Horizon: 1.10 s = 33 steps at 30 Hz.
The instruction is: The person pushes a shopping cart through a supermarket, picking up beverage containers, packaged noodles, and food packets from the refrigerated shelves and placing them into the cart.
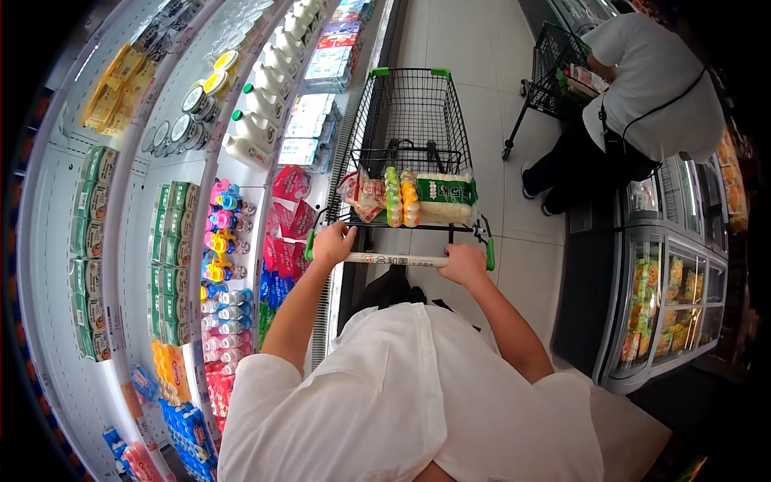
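Both my hands are on the pale handle bar [397, 259] of a shopping cart [409, 104] with a black wire basket and green corner pieces. My left hand [333, 244] is closed around the left end of the bar, and my right hand [465, 263] grips the right end. At the near end of the cart sit a red-and-white package [364, 195], a green-topped pack of small bottles [393, 197], a similar yellow-orange pack [410, 199] and a green-and-white bag [446, 199]. The far part of the basket shows bare wire.
Along the left runs a refrigerated shelf with white milk jugs [261, 103], green cartons [173, 241] and pink packs [291, 197]. To the right, a person in a white shirt [650, 88] bends over another cart [554, 68]. Glass-fronted freezers [666, 301] stand nearer. Tiled floor [490, 120] lies between.
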### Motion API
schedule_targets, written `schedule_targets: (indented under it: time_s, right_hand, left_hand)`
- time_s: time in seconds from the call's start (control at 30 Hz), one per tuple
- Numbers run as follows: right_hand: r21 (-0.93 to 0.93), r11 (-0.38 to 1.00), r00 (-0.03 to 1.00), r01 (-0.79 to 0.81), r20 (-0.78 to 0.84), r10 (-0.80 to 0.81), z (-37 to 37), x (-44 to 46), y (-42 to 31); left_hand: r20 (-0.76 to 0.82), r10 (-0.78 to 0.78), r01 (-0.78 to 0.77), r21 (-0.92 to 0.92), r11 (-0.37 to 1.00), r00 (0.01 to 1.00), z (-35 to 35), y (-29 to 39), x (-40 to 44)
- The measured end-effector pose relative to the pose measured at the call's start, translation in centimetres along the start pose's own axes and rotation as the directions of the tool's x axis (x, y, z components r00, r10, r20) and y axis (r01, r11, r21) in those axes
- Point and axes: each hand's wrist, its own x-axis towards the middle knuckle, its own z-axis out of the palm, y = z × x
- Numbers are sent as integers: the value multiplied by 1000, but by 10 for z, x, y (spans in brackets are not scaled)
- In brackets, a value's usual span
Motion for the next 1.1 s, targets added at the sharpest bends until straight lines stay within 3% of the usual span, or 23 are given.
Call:
schedule_targets:
  time_s: [0.2,0.33,0.4,0.53,0.6,0.7,1.1]
  right_hand:
    - [-77,996,990,-51,131,61,-34,77,9]
    - [-87,995,992,-51,107,60,-48,142,26]
    - [-130,990,959,-49,271,83,-63,177,32]
    - [-157,988,947,15,319,37,-92,250,50]
    - [-156,987,879,37,475,42,-99,290,59]
    - [-138,989,863,61,506,17,-106,341,74]
    - [-94,995,927,-40,368,72,-179,491,91]
  left_hand:
    - [11,30,-30,-3,1000,999,-18,22,81]
    - [2,34,-34,-18,999,999,-35,46,138]
    - [-14,50,-50,-30,998,999,-39,54,170]
    - [-43,66,-69,-54,996,997,-45,69,240]
    - [-34,73,-75,-60,995,997,-51,76,275]
    - [-30,86,-87,-63,994,996,-68,94,323]
    - [-30,175,-176,-29,984,984,-102,143,530]
